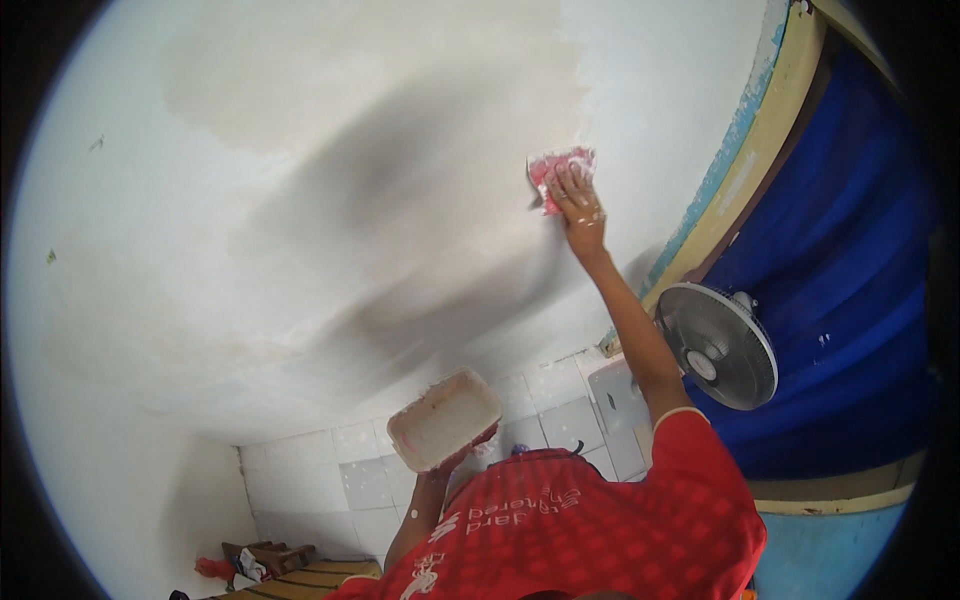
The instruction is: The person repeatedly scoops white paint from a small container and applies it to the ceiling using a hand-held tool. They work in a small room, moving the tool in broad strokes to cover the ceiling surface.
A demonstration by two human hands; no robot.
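High on the white wall (pixel 330 60), my right hand (pixel 580 205) presses a flat pink, putty-smeared spreader (pixel 543 175) against the surface. Its fingers lie over the piece, and white smears mark the knuckles and wrist. Lower down, my left hand (pixel 462 456) supports a shallow rectangular plastic tub (pixel 412 458) from beneath; most of the fingers are hidden by it. Whitish paste coats the inside of the tub. A damp-looking beige patch (pixel 490 95) spreads on the wall left of the spreader, with soft shadows across it.
A standing fan (pixel 715 345) is close to my right forearm, in front of a blue curtain (pixel 840 270) in a yellowish frame (pixel 765 125). Below lie floor tiles (pixel 365 485) spotted with white. At lower left, wooden pieces (pixel 270 556) lie near a striped surface (pixel 310 582).
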